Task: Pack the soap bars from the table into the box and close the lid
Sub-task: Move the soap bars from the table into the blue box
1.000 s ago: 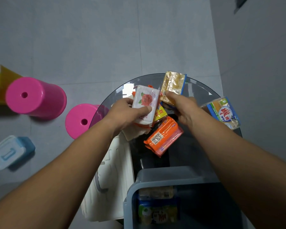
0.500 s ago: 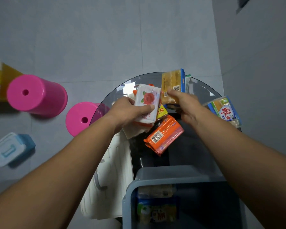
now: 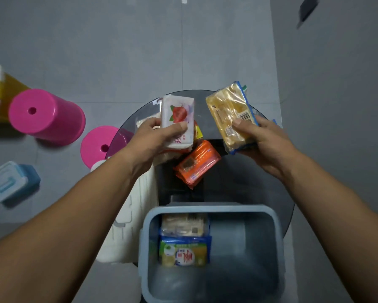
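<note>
left hand (image 3: 159,136) fingers hold rose soap (image 3: 177,121) | right hand (image 3: 264,145) fingers hold yellow soap (image 3: 230,117) | box (image 3: 212,209) lies below both, toward the person

The box (image 3: 212,209) lies open, its right half free of soap.

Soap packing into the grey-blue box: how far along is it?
Done: two wrapped bars lie in the grey-blue plastic box. In hand: the left hand grips a white rose-print soap bar; the right hand grips a yellow clear-wrapped soap bar. Left: the orange wrapped soap bar and others under it on the glass table, then the white lid.
</note>
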`<state>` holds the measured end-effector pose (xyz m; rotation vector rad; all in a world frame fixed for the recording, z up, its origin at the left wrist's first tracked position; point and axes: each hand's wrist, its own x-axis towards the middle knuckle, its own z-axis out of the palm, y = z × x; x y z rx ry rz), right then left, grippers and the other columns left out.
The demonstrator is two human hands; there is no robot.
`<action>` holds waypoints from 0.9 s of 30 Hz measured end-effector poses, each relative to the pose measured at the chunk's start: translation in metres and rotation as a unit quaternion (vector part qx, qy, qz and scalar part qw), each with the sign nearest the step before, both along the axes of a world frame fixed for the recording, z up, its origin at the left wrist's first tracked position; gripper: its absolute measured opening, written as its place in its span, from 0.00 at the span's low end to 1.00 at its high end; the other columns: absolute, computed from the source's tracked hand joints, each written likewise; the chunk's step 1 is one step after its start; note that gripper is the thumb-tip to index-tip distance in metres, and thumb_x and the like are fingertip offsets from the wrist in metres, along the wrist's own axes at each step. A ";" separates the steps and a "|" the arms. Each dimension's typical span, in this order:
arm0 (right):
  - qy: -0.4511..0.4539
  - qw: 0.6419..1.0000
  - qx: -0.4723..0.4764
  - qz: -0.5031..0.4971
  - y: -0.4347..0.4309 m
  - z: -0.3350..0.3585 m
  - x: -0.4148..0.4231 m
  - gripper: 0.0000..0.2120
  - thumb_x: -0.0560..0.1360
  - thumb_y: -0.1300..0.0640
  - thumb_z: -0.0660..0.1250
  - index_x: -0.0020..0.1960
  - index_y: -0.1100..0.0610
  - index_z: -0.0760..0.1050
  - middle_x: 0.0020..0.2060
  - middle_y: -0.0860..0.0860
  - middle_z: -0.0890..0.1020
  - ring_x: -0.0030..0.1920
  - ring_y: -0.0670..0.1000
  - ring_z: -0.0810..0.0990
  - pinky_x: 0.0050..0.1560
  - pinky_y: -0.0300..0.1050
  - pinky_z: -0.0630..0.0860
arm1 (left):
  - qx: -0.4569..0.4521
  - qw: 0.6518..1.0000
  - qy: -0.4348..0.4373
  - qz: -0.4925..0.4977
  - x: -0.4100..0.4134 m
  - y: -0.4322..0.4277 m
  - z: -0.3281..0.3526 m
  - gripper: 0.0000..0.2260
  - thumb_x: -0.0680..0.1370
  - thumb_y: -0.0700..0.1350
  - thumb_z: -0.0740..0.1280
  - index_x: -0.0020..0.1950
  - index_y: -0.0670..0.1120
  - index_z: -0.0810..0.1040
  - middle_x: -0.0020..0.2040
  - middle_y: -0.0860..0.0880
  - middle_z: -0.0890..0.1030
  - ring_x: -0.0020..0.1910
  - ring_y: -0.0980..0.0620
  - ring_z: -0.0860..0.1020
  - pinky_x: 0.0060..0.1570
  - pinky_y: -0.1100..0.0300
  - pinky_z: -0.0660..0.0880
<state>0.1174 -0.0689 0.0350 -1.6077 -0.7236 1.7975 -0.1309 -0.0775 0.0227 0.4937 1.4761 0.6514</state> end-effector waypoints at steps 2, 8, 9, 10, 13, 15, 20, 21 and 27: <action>-0.001 0.999 0.023 0.026 -0.017 0.018 0.010 0.26 0.69 0.52 0.78 0.65 0.57 0.78 0.48 0.52 0.87 0.45 0.52 0.86 0.39 0.47 0.81 | 0.011 0.999 -0.039 0.016 -0.001 -0.018 0.010 0.25 0.74 0.45 0.77 0.69 0.41 0.77 0.60 0.40 0.86 0.54 0.42 0.87 0.50 0.48 0.85; 0.022 0.998 0.052 -0.016 -0.084 0.064 0.027 0.51 0.52 0.45 0.86 0.70 0.57 0.72 0.51 0.54 0.86 0.42 0.51 0.87 0.32 0.45 0.82 | 0.013 0.994 -0.095 0.060 -0.003 -0.087 0.038 0.21 0.77 0.49 0.73 0.69 0.45 0.79 0.61 0.42 0.86 0.59 0.43 0.85 0.61 0.44 0.81; 0.034 0.998 0.048 -0.033 -0.095 0.069 0.028 0.51 0.50 0.45 0.86 0.70 0.57 0.72 0.53 0.54 0.86 0.45 0.52 0.87 0.37 0.48 0.84 | 0.014 0.992 -0.106 0.068 -0.003 -0.099 0.042 0.23 0.76 0.49 0.73 0.70 0.45 0.79 0.62 0.41 0.86 0.60 0.42 0.85 0.61 0.44 0.81; 0.046 0.997 0.046 -0.048 -0.106 0.073 0.029 0.51 0.50 0.45 0.86 0.69 0.58 0.74 0.54 0.55 0.86 0.48 0.53 0.88 0.43 0.51 0.85 | 0.016 0.990 -0.116 0.076 -0.003 -0.109 0.046 0.24 0.76 0.49 0.74 0.70 0.44 0.79 0.62 0.41 0.86 0.60 0.42 0.85 0.59 0.45 0.82; 0.077 0.994 0.023 -0.070 -0.140 0.077 0.033 0.40 0.49 0.44 0.86 0.58 0.55 0.82 0.52 0.55 0.88 0.50 0.54 0.88 0.51 0.54 0.85 | 0.011 0.989 -0.106 0.102 0.000 -0.137 0.053 0.21 0.76 0.46 0.72 0.68 0.41 0.79 0.60 0.39 0.86 0.52 0.44 0.87 0.48 0.51 0.85; 0.071 0.994 -0.008 -0.082 -0.163 0.074 0.031 0.39 0.47 0.43 0.87 0.54 0.54 0.83 0.49 0.55 0.88 0.48 0.53 0.88 0.50 0.52 0.85 | 0.000 0.990 -0.097 0.105 0.002 -0.152 0.052 0.20 0.77 0.45 0.71 0.67 0.41 0.79 0.60 0.38 0.86 0.51 0.45 0.87 0.47 0.51 0.85; -0.001 0.994 -0.043 -0.100 -0.208 0.062 0.017 0.42 0.48 0.41 0.86 0.56 0.59 0.80 0.46 0.55 0.89 0.44 0.52 0.88 0.42 0.46 0.85 | -0.018 0.994 -0.078 0.080 0.002 -0.174 0.047 0.20 0.76 0.45 0.73 0.67 0.41 0.80 0.58 0.40 0.87 0.54 0.44 0.86 0.52 0.50 0.84; -0.020 0.994 -0.041 -0.099 -0.215 0.059 0.014 0.38 0.52 0.44 0.85 0.56 0.59 0.81 0.47 0.55 0.89 0.44 0.52 0.88 0.43 0.44 0.84 | -0.016 0.994 -0.076 0.075 0.002 -0.177 0.046 0.20 0.76 0.45 0.73 0.66 0.41 0.80 0.57 0.41 0.87 0.53 0.45 0.87 0.53 0.50 0.84; -0.143 0.984 -0.044 -0.100 -0.235 0.036 -0.005 0.17 0.70 0.55 0.79 0.57 0.55 0.81 0.46 0.50 0.89 0.44 0.47 0.88 0.43 0.38 0.82 | -0.008 0.997 -0.072 0.034 0.001 -0.183 0.043 0.12 0.76 0.43 0.73 0.60 0.45 0.83 0.49 0.47 0.89 0.46 0.51 0.88 0.45 0.57 0.84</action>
